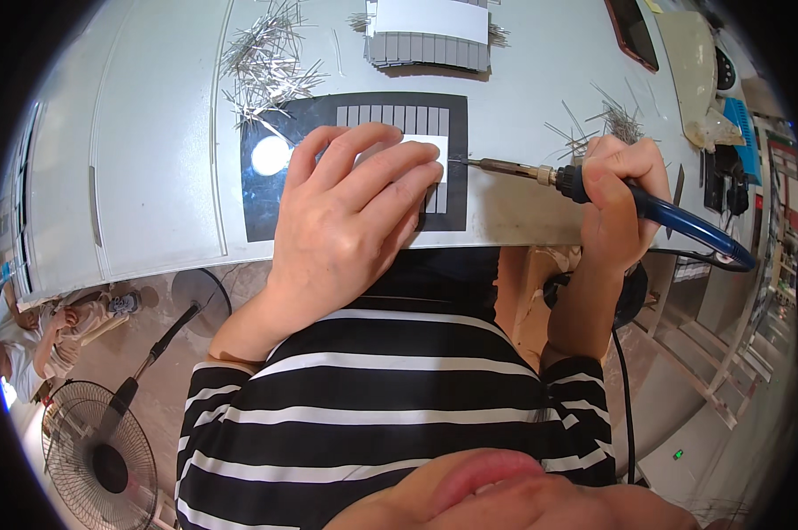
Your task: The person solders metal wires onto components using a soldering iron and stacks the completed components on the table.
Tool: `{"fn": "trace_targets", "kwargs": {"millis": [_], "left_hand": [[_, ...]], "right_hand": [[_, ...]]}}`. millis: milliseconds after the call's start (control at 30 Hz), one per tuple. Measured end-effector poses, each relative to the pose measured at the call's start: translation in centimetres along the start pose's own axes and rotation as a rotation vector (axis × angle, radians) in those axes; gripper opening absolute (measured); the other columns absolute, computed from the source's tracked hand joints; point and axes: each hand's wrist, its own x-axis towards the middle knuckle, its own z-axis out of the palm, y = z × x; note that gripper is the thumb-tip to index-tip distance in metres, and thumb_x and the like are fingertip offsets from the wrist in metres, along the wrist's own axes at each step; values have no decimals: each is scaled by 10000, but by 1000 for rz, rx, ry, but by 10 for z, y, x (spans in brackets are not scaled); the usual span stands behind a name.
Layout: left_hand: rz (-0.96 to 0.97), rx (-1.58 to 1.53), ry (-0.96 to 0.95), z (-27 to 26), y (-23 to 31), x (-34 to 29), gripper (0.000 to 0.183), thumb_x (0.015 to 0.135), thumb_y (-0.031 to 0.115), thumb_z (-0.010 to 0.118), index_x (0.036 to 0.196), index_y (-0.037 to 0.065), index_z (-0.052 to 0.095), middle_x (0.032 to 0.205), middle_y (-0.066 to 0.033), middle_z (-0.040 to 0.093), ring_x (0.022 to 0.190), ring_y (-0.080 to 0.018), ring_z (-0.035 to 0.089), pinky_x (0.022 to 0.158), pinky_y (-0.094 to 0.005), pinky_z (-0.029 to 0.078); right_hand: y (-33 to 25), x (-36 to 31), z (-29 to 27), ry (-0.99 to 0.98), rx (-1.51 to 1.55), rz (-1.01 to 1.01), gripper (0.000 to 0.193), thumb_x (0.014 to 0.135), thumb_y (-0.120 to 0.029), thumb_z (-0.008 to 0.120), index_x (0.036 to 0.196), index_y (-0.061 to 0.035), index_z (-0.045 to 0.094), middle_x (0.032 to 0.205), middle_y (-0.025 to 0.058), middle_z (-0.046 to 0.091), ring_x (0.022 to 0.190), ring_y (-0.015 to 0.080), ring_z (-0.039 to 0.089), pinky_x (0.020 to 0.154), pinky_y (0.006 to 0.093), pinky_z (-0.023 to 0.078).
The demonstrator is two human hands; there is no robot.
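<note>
My right hand [624, 190] is closed around a soldering iron [584, 184] with a blue handle. Its metal tip points left and reaches the right margin of a dark board [355, 102] at the table's near edge. On that board lies a row of grey strips [399, 117] with a white strip [431, 148] across them. My left hand [350, 190] rests over the strips, fingers extended and a little apart, the tips at the white strip's right end. Its thumb is hidden beneath it. A thin wire seems to lie under the iron's tip, too small to be sure.
Loose thin metal wires [271, 66] are heaped at the far left of the board, and a smaller pile [618, 122] lies behind my right hand. A stack of grey strip panels [425, 53] stands beyond. A phone [633, 34] lies far right. A floor fan [103, 450] stands lower left.
</note>
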Motion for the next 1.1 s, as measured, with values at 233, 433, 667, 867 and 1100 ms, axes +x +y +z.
{"fn": "trace_targets", "kwargs": {"millis": [233,433,667,867,1100], "left_hand": [[-10,-1,-18,-3,2,1,306,747,18,729,1043,88,697,1122,-21,678,1070,-253,607,919,-409,429],[35,-1,23,1,-2,0,275,739,39,741,1007,44,681,1092,-34,658,1034,-249,601,882,-408,434],[41,5,50,6,-1,1,274,742,40,739,1010,44,680,1083,-37,658,1029,-250,600,885,-411,437],[47,10,59,8,-3,2,258,748,43,737,1000,44,682,1076,-36,663,1030,-244,600,897,-414,436],[37,-61,120,6,1,0,298,738,59,732,1032,74,689,1065,-31,671,1044,-255,606,916,-414,437]], "right_hand": [[-8,14,5,-39,-58,7,238,832,55,641,712,-45,461,599,-41,390,550,26,292,488,216,233],[-10,18,10,-5,-48,102,263,824,40,624,683,-63,427,596,-47,380,557,25,275,499,214,243],[8,10,-6,99,6,38,218,799,2,585,683,-69,415,598,-31,366,564,65,285,534,249,262],[6,11,-5,204,55,17,195,819,-8,504,692,-60,365,586,4,307,560,100,245,551,292,234],[16,5,-15,220,71,-35,166,783,12,550,723,-52,409,642,17,380,637,114,341,606,279,287]]}}
